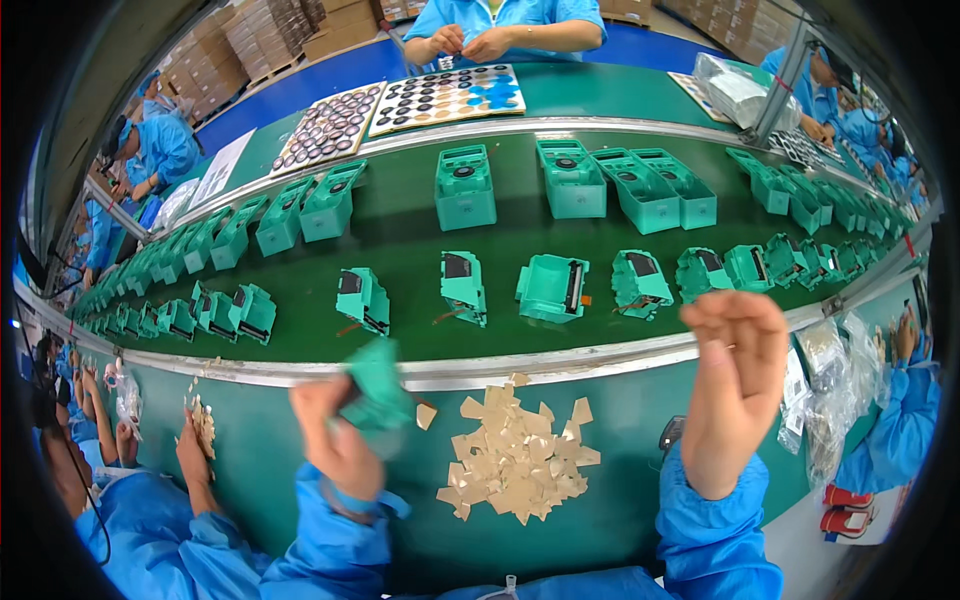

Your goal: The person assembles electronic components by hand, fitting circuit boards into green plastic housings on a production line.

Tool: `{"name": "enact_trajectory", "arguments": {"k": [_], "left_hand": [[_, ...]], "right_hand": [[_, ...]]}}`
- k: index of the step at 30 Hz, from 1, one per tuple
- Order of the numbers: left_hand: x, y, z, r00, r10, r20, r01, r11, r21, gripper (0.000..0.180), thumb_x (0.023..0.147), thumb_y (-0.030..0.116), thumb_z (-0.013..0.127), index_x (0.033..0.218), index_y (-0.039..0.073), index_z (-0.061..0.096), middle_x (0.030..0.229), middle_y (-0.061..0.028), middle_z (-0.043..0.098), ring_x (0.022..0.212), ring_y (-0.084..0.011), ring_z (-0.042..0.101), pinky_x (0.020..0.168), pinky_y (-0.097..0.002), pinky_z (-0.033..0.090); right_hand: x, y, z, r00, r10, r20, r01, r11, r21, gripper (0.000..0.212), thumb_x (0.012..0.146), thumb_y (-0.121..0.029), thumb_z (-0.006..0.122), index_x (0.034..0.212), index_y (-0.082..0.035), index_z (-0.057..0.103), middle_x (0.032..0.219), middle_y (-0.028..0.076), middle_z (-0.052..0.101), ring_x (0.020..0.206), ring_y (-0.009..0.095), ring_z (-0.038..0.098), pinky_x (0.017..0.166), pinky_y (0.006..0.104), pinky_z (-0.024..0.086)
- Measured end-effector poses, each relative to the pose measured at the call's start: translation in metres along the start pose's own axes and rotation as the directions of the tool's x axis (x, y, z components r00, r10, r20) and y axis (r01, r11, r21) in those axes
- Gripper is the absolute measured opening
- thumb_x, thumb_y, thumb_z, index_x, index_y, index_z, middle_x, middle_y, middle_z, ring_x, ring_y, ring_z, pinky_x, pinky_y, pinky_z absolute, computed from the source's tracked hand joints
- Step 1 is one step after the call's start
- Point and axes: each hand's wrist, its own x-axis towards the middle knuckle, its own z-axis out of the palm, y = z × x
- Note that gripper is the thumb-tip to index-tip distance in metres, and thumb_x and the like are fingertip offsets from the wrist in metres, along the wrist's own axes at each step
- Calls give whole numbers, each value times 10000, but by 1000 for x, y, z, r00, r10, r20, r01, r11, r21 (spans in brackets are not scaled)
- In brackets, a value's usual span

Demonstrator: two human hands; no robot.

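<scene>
My left hand (pixel 340 440) is closed on a green plastic housing (pixel 378 385), which is smeared by motion just above the near bench. My right hand (pixel 735 390) is raised at the right, over the bench and the conveyor's near rail. Its fingers curl loosely, with a gap between thumb and fingertips, and I make out nothing held in them. Between my hands lies a loose pile of flat, beige, angular pieces (pixel 515 455). A single beige piece (pixel 426 415) rests beside the housing.
A green conveyor (pixel 400 235) carries rows of green housings (pixel 553 287) and green boxes (pixel 466 190) with round parts. Trays of round parts (pixel 330 125) stand beyond, before a co-worker's hands (pixel 487 43). Clear plastic bags (pixel 825 390) lie right; another worker's hand (pixel 193 450) is left.
</scene>
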Motion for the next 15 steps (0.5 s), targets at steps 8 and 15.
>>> {"name": "enact_trajectory", "arguments": {"k": [8,15], "left_hand": [[53,-133,-4,905,-353,-236,328,934,-141,297,947,210,468,1185,33,493,1127,-57,501,1024,-154,464,905,-265,344],[42,-144,-23,891,-455,-10,438,864,-250,445,881,99,560,1296,103,399,1245,-100,427,1087,-187,446,969,-306,318]], "right_hand": [[12,-23,-44,924,-382,39,383,923,-28,129,844,-7,427,906,-1,540,891,150,566,806,219,541,779,336,434],[-27,-24,-116,956,286,66,-144,651,-745,79,810,-16,576,876,-4,616,812,100,591,741,213,561,680,309,445]]}}
